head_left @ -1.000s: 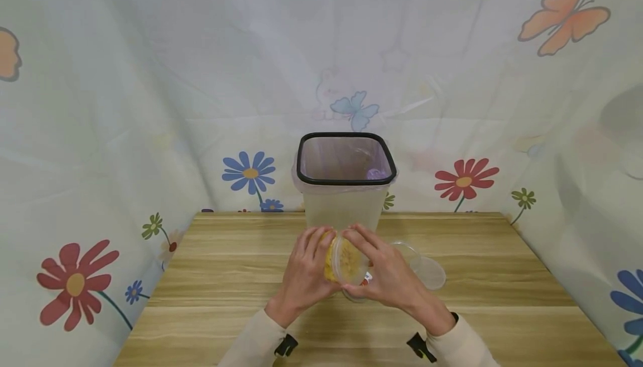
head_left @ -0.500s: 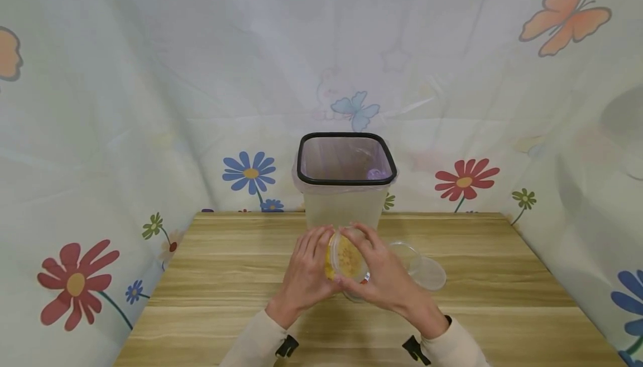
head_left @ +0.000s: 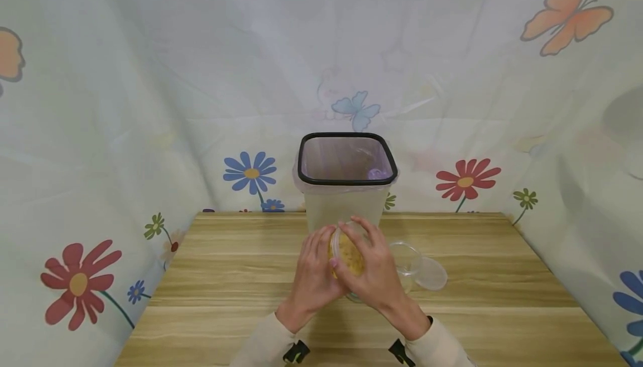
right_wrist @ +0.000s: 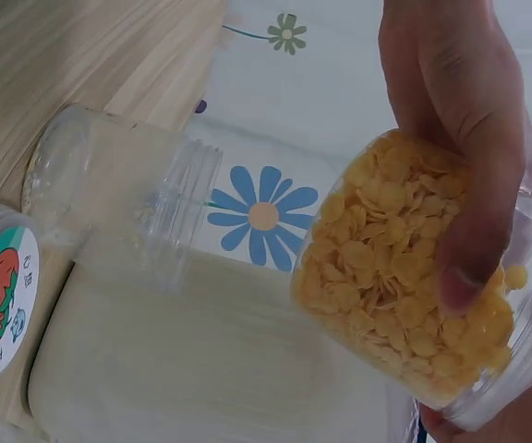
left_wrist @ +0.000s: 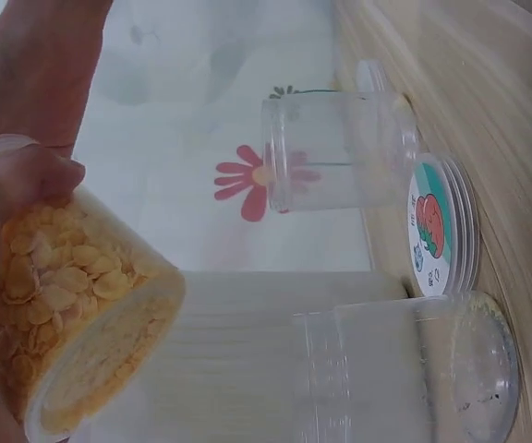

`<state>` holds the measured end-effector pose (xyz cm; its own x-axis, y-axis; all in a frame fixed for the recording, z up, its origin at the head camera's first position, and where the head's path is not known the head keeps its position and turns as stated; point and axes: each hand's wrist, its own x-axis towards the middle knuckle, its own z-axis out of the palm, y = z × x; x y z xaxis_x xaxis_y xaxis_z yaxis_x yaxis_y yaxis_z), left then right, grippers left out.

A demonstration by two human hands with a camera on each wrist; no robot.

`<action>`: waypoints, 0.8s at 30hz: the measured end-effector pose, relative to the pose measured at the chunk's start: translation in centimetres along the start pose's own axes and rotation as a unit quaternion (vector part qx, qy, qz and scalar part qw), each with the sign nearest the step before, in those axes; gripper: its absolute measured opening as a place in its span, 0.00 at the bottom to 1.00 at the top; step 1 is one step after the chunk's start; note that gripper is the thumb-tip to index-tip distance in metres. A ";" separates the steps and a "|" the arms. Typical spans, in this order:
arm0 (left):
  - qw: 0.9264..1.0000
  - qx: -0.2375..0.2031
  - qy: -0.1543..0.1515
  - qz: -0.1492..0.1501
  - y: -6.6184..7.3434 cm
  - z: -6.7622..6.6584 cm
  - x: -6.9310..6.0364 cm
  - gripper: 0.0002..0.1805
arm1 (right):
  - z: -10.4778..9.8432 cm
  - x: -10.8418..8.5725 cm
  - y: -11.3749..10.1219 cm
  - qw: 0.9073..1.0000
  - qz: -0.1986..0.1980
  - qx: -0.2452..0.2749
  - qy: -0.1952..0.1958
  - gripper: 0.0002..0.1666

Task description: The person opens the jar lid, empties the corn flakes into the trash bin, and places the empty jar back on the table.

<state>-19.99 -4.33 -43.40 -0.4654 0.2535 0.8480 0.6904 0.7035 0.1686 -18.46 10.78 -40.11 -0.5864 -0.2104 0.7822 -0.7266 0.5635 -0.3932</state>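
Note:
A clear jar of yellow corn flakes (head_left: pixel 351 255) is held tilted above the table between both hands. My left hand (head_left: pixel 316 272) grips it from the left. From the right, my right hand (head_left: pixel 372 269) holds it; in the right wrist view the thumb (right_wrist: pixel 465 263) lies across the side of the jar (right_wrist: pixel 395 268). A clear rim shows at one end there. Flakes fill most of what is visible in the left wrist view, where the jar (left_wrist: pixel 72 295) shows a round flat end. Fingers hide part of the jar in every view.
Behind the hands stands a lined bin (head_left: pixel 344 211) with a black rim. Right of them are a clear jar (head_left: pixel 406 258) and a translucent lid (head_left: pixel 432 274). The left wrist view shows another clear jar (left_wrist: pixel 386 369) and stacked lids (left_wrist: pixel 437 226) with a tomato picture.
My right hand has shifted left and turned on the jar, and the forearms have drawn closer together. Both hands keep hold of the jar.

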 end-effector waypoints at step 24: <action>0.996 -0.059 -0.065 -0.025 0.0 -0.9 0.2 0.55 | 0.0 0.1 1.0 0.990 -0.127 0.001 0.064 0.35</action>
<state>-19.60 -4.91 -42.75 -0.5633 0.3095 0.7661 0.7210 0.6369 0.2729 -19.25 11.30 -40.37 -0.3344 -0.2424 0.9107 -0.8457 0.5037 -0.1764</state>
